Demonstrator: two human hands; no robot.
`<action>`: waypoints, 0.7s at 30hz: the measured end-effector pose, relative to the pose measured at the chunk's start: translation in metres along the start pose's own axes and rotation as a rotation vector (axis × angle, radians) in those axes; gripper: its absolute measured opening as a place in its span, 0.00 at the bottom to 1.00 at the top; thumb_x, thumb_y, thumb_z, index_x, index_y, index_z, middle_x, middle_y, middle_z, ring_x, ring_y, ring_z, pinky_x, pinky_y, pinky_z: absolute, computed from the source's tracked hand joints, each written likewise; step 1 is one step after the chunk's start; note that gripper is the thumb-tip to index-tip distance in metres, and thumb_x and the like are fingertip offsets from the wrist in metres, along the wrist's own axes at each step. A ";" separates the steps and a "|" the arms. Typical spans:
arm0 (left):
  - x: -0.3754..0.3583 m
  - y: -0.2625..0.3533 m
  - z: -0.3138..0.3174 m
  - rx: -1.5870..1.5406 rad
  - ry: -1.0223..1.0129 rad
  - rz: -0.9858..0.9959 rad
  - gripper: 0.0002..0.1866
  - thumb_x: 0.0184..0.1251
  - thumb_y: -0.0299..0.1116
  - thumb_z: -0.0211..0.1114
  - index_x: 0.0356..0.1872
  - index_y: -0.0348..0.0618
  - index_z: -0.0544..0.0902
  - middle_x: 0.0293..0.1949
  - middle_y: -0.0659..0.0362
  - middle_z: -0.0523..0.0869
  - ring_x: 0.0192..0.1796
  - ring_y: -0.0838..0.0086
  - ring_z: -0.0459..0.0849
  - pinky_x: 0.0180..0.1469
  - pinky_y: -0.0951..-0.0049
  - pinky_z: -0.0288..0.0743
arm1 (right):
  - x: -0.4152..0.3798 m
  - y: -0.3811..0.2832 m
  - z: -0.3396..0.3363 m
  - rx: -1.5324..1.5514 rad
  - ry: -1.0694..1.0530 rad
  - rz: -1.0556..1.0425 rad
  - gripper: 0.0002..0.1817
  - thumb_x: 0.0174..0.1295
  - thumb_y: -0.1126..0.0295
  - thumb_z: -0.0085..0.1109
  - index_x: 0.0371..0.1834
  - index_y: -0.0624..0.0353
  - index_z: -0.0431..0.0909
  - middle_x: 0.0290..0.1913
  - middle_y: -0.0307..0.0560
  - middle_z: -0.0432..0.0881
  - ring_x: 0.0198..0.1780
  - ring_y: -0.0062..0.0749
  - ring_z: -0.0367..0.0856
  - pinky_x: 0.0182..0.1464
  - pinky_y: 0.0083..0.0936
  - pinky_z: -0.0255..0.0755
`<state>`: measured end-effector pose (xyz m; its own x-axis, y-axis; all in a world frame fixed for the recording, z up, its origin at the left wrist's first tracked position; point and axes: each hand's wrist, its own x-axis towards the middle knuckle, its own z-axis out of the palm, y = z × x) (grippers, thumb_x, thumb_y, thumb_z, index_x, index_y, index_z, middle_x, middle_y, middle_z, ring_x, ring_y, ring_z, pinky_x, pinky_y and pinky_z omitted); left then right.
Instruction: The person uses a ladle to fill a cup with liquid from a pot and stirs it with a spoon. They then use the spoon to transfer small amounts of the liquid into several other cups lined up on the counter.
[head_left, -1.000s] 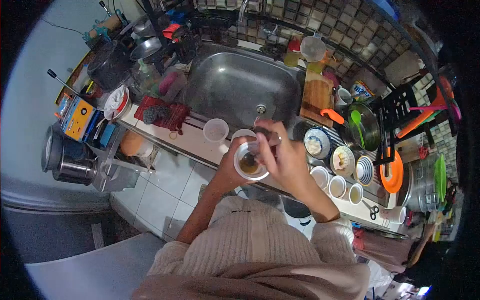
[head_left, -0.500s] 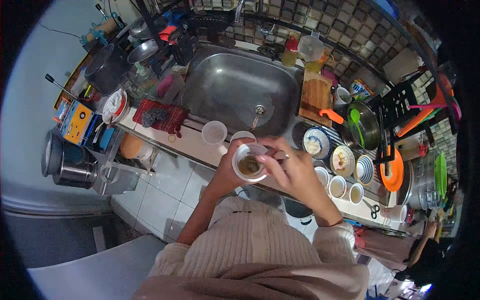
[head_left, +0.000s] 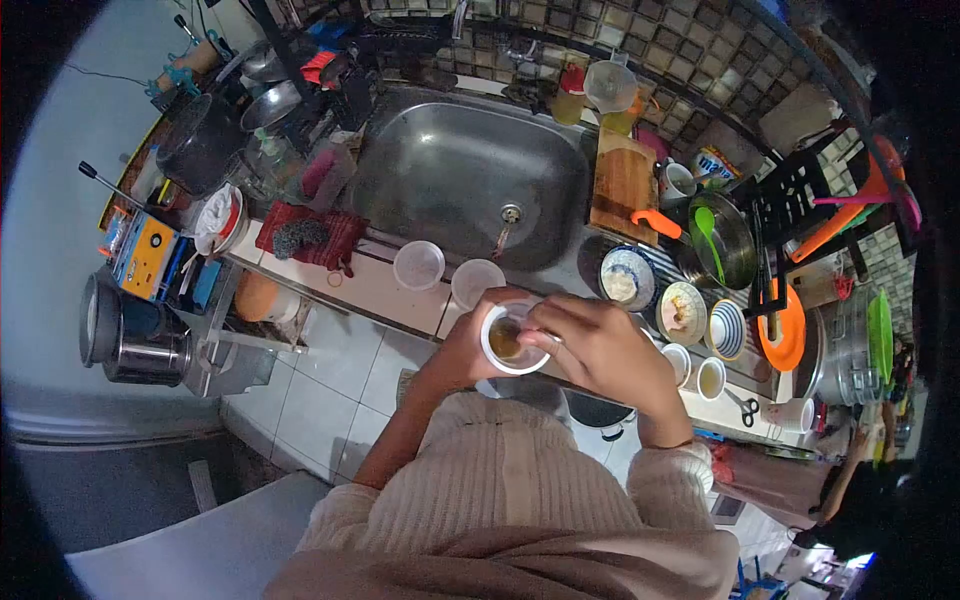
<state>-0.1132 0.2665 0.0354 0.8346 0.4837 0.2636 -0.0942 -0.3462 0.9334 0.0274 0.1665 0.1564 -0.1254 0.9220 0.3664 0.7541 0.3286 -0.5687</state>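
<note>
My left hand (head_left: 462, 348) is wrapped round a white plastic cup (head_left: 490, 352), tilted so that its mouth faces me. Some brownish stuff lies in the bottom of the cup. The fingers of my right hand (head_left: 618, 355) are pinched together and reach over the rim into the cup; what they hold, if anything, is hidden. Just beyond my hands, two more plastic cups stand on the counter edge, one clear cup (head_left: 478, 284) close by and another cup (head_left: 418, 266) to its left. A cup with yellowish contents (head_left: 709, 380) stands right of my right hand.
Behind the cups is a steel sink (head_left: 450, 170). On the right are a cutting board (head_left: 625, 185), bowls (head_left: 725, 330), a pan with a green spoon (head_left: 708, 235), an orange plate (head_left: 790, 335) and scissors (head_left: 746, 410). A red cloth (head_left: 335, 240) lies left. Another person's arm (head_left: 850, 470) shows at far right.
Both hands and the cup have shifted slightly right and toward me, baring more of the clear cup behind. My right fingers now bend deeper into the cup.
</note>
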 end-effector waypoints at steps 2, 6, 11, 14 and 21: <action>-0.002 0.002 0.000 0.024 -0.009 0.013 0.42 0.32 0.32 0.77 0.53 0.43 0.64 0.53 0.52 0.70 0.54 0.64 0.73 0.54 0.67 0.68 | 0.001 0.012 0.007 0.064 0.002 -0.037 0.07 0.54 0.69 0.55 0.31 0.61 0.74 0.30 0.49 0.75 0.31 0.46 0.76 0.32 0.33 0.71; 0.000 0.003 -0.005 0.015 -0.043 -0.051 0.42 0.32 0.32 0.78 0.54 0.43 0.63 0.52 0.53 0.71 0.53 0.64 0.74 0.54 0.67 0.68 | 0.006 0.015 0.003 0.033 -0.031 -0.056 0.09 0.55 0.67 0.54 0.31 0.61 0.73 0.29 0.48 0.75 0.31 0.45 0.77 0.31 0.32 0.71; 0.002 0.010 -0.006 -0.030 -0.109 -0.149 0.43 0.31 0.32 0.78 0.54 0.44 0.63 0.52 0.54 0.71 0.52 0.65 0.75 0.53 0.68 0.69 | 0.002 0.009 0.002 -0.072 -0.122 -0.122 0.09 0.53 0.66 0.56 0.31 0.60 0.74 0.30 0.47 0.75 0.31 0.44 0.77 0.31 0.31 0.71; -0.003 0.005 -0.004 -0.079 -0.127 -0.068 0.42 0.33 0.33 0.78 0.54 0.45 0.64 0.51 0.54 0.72 0.53 0.66 0.74 0.53 0.68 0.68 | 0.007 0.013 0.004 0.003 -0.140 -0.182 0.10 0.51 0.65 0.57 0.31 0.59 0.74 0.29 0.46 0.75 0.30 0.43 0.77 0.30 0.31 0.71; -0.003 0.006 -0.006 -0.062 -0.094 -0.001 0.41 0.34 0.32 0.77 0.54 0.44 0.64 0.51 0.55 0.72 0.54 0.66 0.73 0.55 0.68 0.67 | -0.002 0.018 0.002 -0.005 -0.125 -0.172 0.09 0.51 0.65 0.57 0.27 0.60 0.74 0.29 0.45 0.76 0.29 0.41 0.77 0.29 0.30 0.70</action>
<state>-0.1194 0.2680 0.0413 0.8817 0.4057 0.2410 -0.1237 -0.2941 0.9477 0.0396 0.1708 0.1437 -0.3313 0.8706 0.3639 0.7177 0.4828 -0.5018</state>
